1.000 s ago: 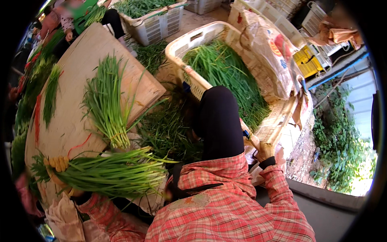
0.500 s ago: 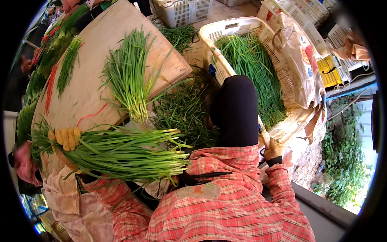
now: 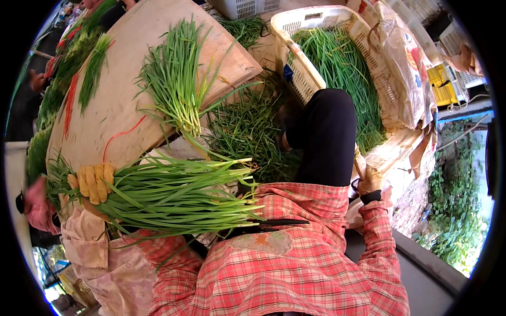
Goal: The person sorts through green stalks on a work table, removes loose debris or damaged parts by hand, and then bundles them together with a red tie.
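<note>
My left hand [image 3: 95,182], in a tan glove, is closed round the leafy end of a bunch of garlic chives [image 3: 184,197]. The bunch lies sideways above my lap, its pale cut ends pointing right. My right hand [image 3: 372,180], with a dark band at the wrist, is curled at the near end of a cream plastic crate [image 3: 308,78]; what its fingers hold is hard to make out. Loose green chives [image 3: 342,73] fill much of the crate. Another bunch of chives [image 3: 176,79] rests on the wooden board [image 3: 118,68], stems toward me.
Loose leaves [image 3: 245,129] litter the ground between board and crate. Red ties [image 3: 122,136] and a small tied bunch [image 3: 95,71] lie on the board. A woven sack [image 3: 403,68] drapes over the crate's right side. Other people sit along the left edge, beside more chives.
The view has shifted, so the board and crate appear higher and further right. My left hand still grips the bunch; my right hand stays by the crate.
</note>
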Demonstrator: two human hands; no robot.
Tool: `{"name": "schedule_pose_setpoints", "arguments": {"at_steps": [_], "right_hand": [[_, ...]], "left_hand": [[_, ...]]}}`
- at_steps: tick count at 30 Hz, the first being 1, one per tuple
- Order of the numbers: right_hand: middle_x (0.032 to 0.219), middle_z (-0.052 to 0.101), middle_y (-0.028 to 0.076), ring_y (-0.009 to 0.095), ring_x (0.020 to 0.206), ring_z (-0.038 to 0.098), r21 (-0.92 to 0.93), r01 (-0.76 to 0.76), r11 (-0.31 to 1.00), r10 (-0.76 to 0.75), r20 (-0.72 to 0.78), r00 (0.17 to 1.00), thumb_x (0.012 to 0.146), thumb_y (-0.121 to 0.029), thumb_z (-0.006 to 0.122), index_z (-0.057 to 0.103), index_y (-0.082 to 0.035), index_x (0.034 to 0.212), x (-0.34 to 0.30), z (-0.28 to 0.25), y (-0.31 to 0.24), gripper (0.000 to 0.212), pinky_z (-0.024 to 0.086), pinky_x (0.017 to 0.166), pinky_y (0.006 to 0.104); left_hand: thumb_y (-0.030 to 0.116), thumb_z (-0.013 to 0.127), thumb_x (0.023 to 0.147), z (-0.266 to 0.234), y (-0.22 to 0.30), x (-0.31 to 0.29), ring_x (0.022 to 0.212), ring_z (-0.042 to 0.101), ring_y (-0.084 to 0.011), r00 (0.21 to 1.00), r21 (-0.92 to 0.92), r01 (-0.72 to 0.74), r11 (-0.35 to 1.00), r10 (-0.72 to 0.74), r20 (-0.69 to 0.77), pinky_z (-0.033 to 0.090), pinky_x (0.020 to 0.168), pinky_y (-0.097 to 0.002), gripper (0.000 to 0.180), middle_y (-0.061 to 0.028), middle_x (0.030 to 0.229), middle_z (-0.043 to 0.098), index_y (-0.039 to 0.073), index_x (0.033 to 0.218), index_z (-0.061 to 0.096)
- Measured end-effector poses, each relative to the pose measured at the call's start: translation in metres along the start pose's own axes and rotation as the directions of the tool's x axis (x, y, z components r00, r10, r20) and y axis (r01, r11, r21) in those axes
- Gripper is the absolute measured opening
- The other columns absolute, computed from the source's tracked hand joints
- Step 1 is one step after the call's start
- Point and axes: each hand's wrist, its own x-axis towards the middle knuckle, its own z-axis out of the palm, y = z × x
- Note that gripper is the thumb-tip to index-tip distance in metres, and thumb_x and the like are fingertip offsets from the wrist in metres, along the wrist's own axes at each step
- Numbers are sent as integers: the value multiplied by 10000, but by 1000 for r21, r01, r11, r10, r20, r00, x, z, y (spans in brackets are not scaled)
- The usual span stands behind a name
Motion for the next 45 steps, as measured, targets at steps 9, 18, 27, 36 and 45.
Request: {"name": "schedule_pose_setpoints", "arguments": {"at_steps": [9, 18, 27, 36, 45], "right_hand": [[798, 618, 228, 390, 753, 604, 45, 72, 996, -84, 402, 912, 654, -157, 654, 581, -16, 944, 33, -33, 7, 331, 473, 677, 446], [669, 601, 83, 244, 625, 611, 572, 542, 616, -655, -10, 755, 781, -193, 578, 640, -122, 770, 134, -114, -217, 95, 483, 567, 357], [967, 654, 152, 304, 880, 632, 301, 591, 748, -645, 538, 543, 742, -71, 511, 635, -41, 1031, 183, 146, -382, 316, 502, 781, 379], [1042, 591, 171, 280, 1003, 566, 280, 831, 481, -815, 493, 305, 776, -157, 529, 664, -39, 943, 147, 324, -345, 246, 467, 827, 340], [743, 653, 146, 311, 695, 638, 490, -363, 793, 129, 447, 885, 720, -175, 591, 700, -75, 736, 142, 250, -328, 148, 502, 636, 370]], "left_hand": [[277, 266, 970, 49, 6, -59, 419, 523, -68, 984, 53, -137, 989, 142, -108, 393, 576, -227, 483, 48, 500, 576, 173, 582, 533], [301, 298, 981, 69, 27, -91, 362, 374, -78, 906, 261, 1, 965, 110, -409, 318, 487, -237, 489, 34, 437, 435, 170, 515, 367], [303, 304, 973, -15, -15, -173, 452, 317, -88, 608, 39, -190, 981, 148, -780, 280, 539, -264, 419, 28, 492, 375, 152, 586, 359], [266, 294, 972, -25, -11, -170, 402, 324, -66, 606, 44, -100, 994, 96, -790, 289, 533, -247, 420, 37, 466, 382, 160, 572, 368], [257, 292, 978, -42, -15, -169, 446, 364, -75, 782, -20, -145, 989, 102, -614, 311, 564, -253, 403, 30, 508, 417, 149, 605, 397]]}}
